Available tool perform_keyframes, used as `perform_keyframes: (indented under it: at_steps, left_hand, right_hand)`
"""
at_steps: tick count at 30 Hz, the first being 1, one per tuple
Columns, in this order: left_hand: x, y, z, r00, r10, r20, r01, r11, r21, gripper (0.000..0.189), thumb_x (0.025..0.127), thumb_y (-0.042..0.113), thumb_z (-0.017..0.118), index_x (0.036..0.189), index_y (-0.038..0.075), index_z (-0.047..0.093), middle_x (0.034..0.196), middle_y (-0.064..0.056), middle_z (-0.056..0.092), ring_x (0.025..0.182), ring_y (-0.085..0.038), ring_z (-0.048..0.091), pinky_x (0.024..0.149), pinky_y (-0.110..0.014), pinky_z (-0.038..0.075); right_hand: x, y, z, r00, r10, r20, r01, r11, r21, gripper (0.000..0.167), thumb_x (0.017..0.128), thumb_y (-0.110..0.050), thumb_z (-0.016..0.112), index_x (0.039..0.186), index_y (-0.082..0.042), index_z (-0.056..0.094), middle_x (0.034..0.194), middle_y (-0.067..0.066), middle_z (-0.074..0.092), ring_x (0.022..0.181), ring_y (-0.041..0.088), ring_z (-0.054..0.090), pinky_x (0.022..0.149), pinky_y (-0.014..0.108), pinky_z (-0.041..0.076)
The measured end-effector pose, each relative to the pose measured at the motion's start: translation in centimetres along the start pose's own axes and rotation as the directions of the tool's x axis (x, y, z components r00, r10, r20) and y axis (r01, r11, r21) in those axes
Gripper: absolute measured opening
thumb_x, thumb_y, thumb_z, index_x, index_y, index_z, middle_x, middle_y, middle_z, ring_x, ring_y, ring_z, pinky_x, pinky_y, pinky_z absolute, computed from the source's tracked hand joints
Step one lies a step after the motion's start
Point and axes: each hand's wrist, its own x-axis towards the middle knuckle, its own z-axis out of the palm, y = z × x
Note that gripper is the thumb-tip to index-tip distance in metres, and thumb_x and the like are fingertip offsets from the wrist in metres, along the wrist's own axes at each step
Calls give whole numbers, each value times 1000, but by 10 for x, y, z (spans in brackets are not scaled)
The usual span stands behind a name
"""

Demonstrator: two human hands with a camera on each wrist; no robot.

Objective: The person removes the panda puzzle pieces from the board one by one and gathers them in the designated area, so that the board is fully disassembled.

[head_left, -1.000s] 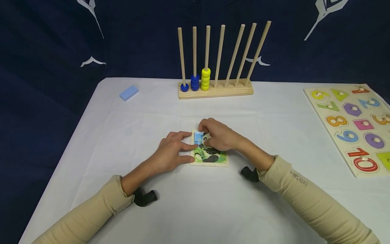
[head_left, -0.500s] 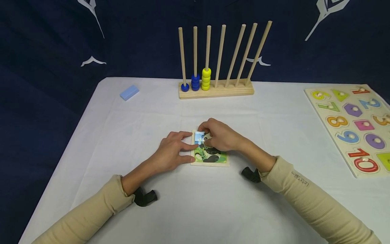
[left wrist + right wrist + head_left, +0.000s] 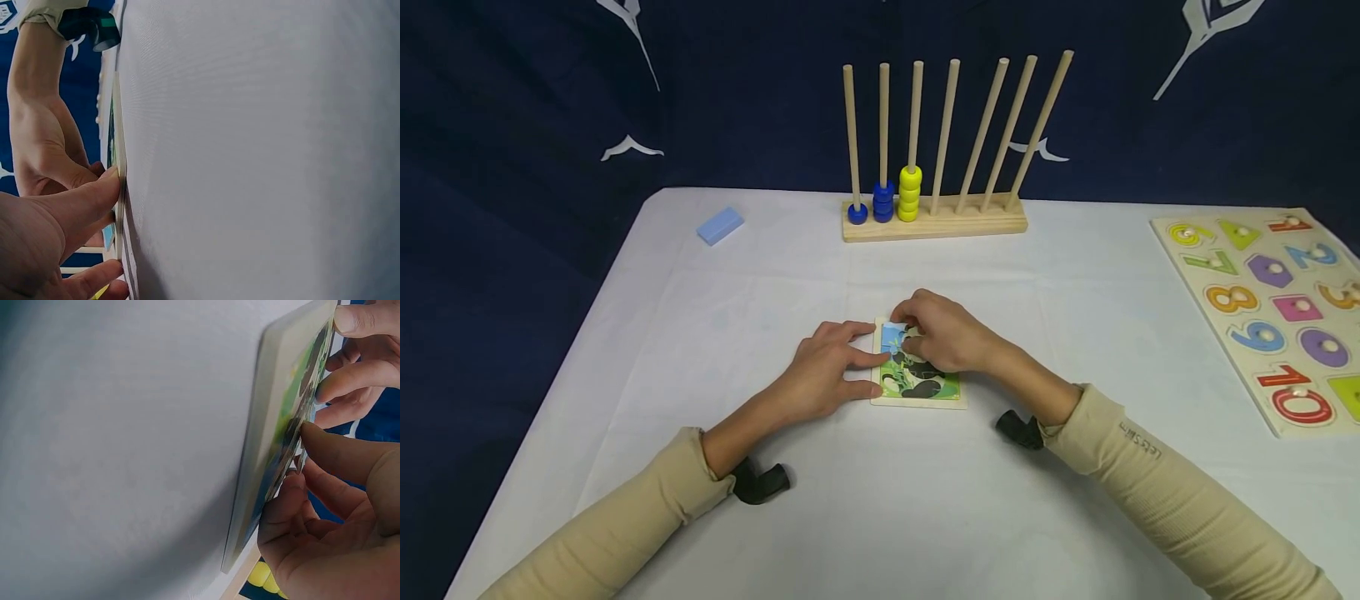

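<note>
A small panda jigsaw puzzle (image 3: 917,387) in a pale wooden tray (image 3: 925,405) lies on the white table between both hands. My left hand (image 3: 823,371) rests at the tray's left side, fingers spread and fairly straight. Its thumb and fingertips touch the tray rim, and one finger reaches onto the picture. My right hand (image 3: 951,337) is over the upper part of the puzzle, its fingers bent. In the right wrist view, its thumb and fingers pinch a thin puzzle piece (image 3: 302,461), tilted against the picture. The right hand hides the puzzle's upper right in the head view.
Behind the puzzle stands a wooden peg stand (image 3: 936,225) with blue and yellow beads on its left pegs. A blue block (image 3: 720,226) lies at the back left. At the right is a number and shape board (image 3: 1247,333) with knobs.
The blue piece at the puzzle's upper left looked raised and lighter half a second ago; now it appears lower. The right fingers have shifted only slightly, and the left hand keeps its place.
</note>
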Motion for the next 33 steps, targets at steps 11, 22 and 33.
perform_keyframes:
  at_steps: [11, 22, 33]
  left_hand:
    - [0, 2, 0, 1000, -5, 0, 5, 1000, -9, 42, 88, 29, 76, 128, 16, 68, 149, -12, 42, 132, -36, 34, 98, -61, 32]
    - [0, 2, 0, 1000, 0, -5, 0, 1000, -13, 42, 89, 29, 75, 129, 17, 68, 150, -11, 42, 133, -37, 33, 99, -62, 30]
    - [-1, 1, 0, 1000, -1, -12, 0, 999, -33, 42, 88, 27, 76, 128, 14, 69, 150, -13, 41, 133, -39, 33, 100, -63, 29]
  right_hand:
    - [-2, 2, -3, 999, -29, -38, 27, 998, -59, 41, 88, -7, 71, 126, 5, 63, 96, 8, 64, 87, 23, 56, 82, 41, 45]
    - [-13, 2, -8, 991, -99, -94, 91, 992, -84, 30, 87, -10, 72, 114, 2, 71, 101, 8, 65, 86, 20, 59, 81, 40, 47]
    - [-36, 10, -18, 978, -159, -137, 154, 987, -50, 27, 85, -11, 75, 110, -1, 73, 99, 5, 65, 83, 22, 57, 73, 36, 45]
